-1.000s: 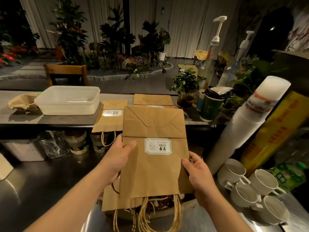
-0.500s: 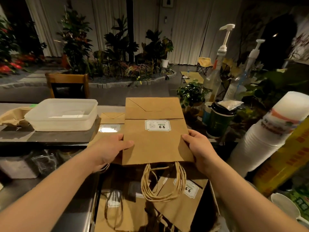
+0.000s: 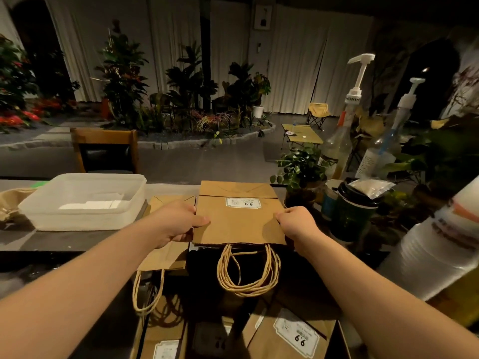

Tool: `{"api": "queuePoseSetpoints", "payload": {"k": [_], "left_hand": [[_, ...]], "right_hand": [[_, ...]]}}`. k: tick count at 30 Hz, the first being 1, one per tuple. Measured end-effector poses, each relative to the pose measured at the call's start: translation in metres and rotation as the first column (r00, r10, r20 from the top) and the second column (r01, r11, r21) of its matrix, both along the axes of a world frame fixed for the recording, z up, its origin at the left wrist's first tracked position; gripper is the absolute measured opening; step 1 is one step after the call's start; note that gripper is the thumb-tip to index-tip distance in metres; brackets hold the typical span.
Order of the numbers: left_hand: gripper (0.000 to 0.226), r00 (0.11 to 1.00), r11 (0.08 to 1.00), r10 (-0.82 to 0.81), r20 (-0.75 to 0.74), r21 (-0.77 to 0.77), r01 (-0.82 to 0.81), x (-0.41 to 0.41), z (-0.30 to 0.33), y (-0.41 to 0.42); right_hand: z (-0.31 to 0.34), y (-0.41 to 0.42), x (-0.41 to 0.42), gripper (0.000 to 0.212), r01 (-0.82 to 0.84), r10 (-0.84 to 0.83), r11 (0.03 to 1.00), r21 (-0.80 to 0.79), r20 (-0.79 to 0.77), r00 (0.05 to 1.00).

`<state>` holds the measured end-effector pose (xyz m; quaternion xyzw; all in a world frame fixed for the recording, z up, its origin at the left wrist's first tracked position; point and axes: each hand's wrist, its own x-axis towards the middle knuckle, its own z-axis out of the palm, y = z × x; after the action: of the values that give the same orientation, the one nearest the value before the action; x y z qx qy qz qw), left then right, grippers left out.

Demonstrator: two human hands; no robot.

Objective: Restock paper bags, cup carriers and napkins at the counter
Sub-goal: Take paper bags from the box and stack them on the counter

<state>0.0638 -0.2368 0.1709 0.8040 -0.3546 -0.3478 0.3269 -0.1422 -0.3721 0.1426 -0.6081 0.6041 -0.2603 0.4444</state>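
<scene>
A flat stack of brown paper bags [image 3: 239,218] with a white label lies on the raised counter [image 3: 64,239], its twine handles hanging over the near edge. My left hand [image 3: 178,221] grips the stack's left edge, thumb on top. My right hand [image 3: 295,222] grips its right edge. Another brown bag [image 3: 166,255] lies under and left of the stack, its handle dangling. More labelled bags [image 3: 293,335] lie below in an open box. A brown cup carrier [image 3: 10,203] sits at the far left of the counter.
A translucent plastic tub [image 3: 83,200] stands left of the bags. A dark lidded cup [image 3: 355,211], a potted plant [image 3: 300,169] and two pump bottles [image 3: 344,125] crowd the right. A wrapped sleeve of cups [image 3: 440,242] leans at the far right.
Both hands have carried the bag stack up from the box and forward onto the raised counter, where it now lies flat beside the other bag.
</scene>
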Motion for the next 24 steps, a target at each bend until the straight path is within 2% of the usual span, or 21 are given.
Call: {"api": "queuePoseSetpoints", "payload": {"k": [5, 15, 20, 21, 24], "left_hand": [[0.024, 0.995, 0.998, -0.035, 0.096, 0.061, 0.03, 0.013, -0.011, -0.02], [0.033, 0.961, 0.985, -0.12, 0.25, 0.15, 0.084, 0.022, -0.03, -0.039], [0.035, 0.913, 0.978, -0.163, 0.373, 0.184, 0.1, 0.021, -0.03, -0.034], [0.031, 0.915, 0.977, -0.169, 0.366, 0.188, 0.105, 0.021, -0.028, -0.032], [0.019, 0.962, 0.973, -0.176, 0.211, 0.186, 0.137, 0.026, -0.022, -0.021]], "right_hand": [[-0.006, -0.013, 0.011, 0.042, 0.005, -0.008, 0.999, -0.039, -0.084, 0.996], [-0.021, -0.026, 0.013, 0.025, -0.02, 0.008, 0.999, -0.043, -0.266, 0.964], [-0.023, -0.022, 0.002, 0.024, -0.009, -0.007, 0.998, -0.058, -0.274, 0.962], [-0.024, -0.02, -0.004, 0.028, -0.032, 0.01, 0.997, -0.069, -0.293, 0.956], [-0.031, -0.018, -0.024, 0.041, -0.171, 0.141, 0.984, -0.053, -0.359, 0.923]]}}
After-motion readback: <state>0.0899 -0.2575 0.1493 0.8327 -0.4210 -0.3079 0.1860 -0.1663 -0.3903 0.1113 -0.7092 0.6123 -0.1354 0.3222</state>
